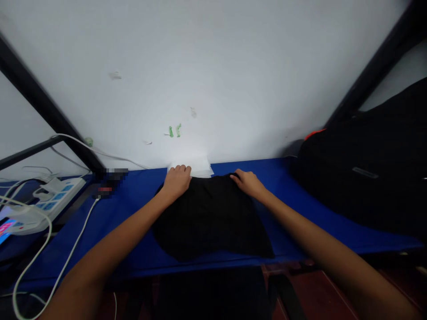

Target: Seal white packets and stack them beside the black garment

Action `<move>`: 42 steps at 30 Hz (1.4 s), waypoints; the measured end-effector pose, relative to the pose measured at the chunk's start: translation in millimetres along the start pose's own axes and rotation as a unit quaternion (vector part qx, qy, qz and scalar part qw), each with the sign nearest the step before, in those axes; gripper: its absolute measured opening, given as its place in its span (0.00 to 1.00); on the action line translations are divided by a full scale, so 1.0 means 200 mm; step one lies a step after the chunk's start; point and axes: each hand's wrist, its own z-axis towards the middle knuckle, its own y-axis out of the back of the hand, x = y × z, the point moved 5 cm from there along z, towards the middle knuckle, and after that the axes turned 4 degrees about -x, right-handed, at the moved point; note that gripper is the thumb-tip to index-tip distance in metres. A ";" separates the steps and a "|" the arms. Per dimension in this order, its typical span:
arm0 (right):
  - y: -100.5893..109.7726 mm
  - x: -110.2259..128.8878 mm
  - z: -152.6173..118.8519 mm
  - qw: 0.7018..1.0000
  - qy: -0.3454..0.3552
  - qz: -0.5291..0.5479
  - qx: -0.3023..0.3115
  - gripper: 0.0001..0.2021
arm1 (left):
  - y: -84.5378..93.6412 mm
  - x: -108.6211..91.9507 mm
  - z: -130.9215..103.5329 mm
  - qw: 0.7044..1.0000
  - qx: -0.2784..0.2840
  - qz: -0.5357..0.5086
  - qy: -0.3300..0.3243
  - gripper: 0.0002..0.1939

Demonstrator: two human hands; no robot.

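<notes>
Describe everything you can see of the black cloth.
The black cloth looks soft and plain, with faint creases. It is spread over the blue surface, its far edge just in front of the white sheets. The left hand and right hand grip that edge near its ends. It widens toward the person, curving on the left and ending in a pointed corner at near right. Whether it is a garment, I cannot tell.

One left hand (178, 180) and one right hand (248, 182) were there, with one black cloth (213, 218) and one blue tabletop (123, 195). There were also one white power strip (62, 198), one lit screen (6, 229), one bulky black item (363, 173), and two green wall marks (171, 131).
</notes>
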 end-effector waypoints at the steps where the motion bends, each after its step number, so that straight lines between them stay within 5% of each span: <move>1: 0.00 0.01 0.01 1.000 -0.006 -0.017 0.002 0.11 | 0.00 -0.04 -0.01 1.000 -0.005 0.014 -0.011 0.09; 4: 0.04 0.03 0.03 0.999 -0.010 -0.052 -0.003 0.09 | 0.00 -0.13 -0.07 0.998 0.007 0.033 -0.058 0.07; 7: 0.12 0.09 -0.03 0.997 0.012 -0.069 -0.030 0.11 | 0.00 -0.10 -0.19 0.995 0.048 0.030 -0.086 0.12; 10: 0.16 0.17 -0.14 0.993 0.103 -0.049 -0.027 0.13 | -0.02 0.00 -0.28 0.992 0.100 -0.024 -0.067 0.19; 13: 0.12 0.23 -0.25 0.976 0.215 0.007 0.041 0.17 | -0.03 0.07 -0.33 0.986 0.110 -0.104 -0.069 0.17; 16: 0.09 0.22 -0.30 0.968 0.228 0.059 0.086 0.16 | 0.02 0.07 -0.35 0.981 0.076 -0.159 -0.074 0.10; 20: 0.18 0.18 -0.34 0.963 0.211 0.143 0.083 0.06 | 0.17 0.01 -0.39 0.979 0.067 -0.182 -0.067 0.07; 24: 0.33 0.16 -0.48 0.942 0.214 0.234 0.112 0.01 | 0.30 -0.10 -0.52 0.953 0.165 -0.236 -0.094 0.07; 29: 0.36 0.15 -0.71 0.915 0.188 0.268 0.235 0.19 | 0.30 -0.17 -0.66 0.895 0.325 -0.292 -0.089 0.14; 32: 0.34 0.16 -0.77 0.916 0.173 0.257 0.255 0.25 | 0.26 -0.12 -0.63 0.917 0.249 -0.299 -0.082 0.13; 35: 0.32 0.16 -0.80 0.921 0.170 0.256 0.241 0.27 | 0.18 -0.08 -0.60 0.959 0.149 -0.219 -0.101 0.24; 38: 0.29 0.13 -0.84 0.931 0.157 0.233 0.233 0.27 | 0.08 -0.06 -0.62 0.976 0.156 -0.111 -0.107 0.40; 42: 0.26 0.05 -0.88 0.943 0.149 0.202 0.216 0.23 | 0.03 -0.05 -0.68 0.973 0.194 -0.070 -0.106 0.45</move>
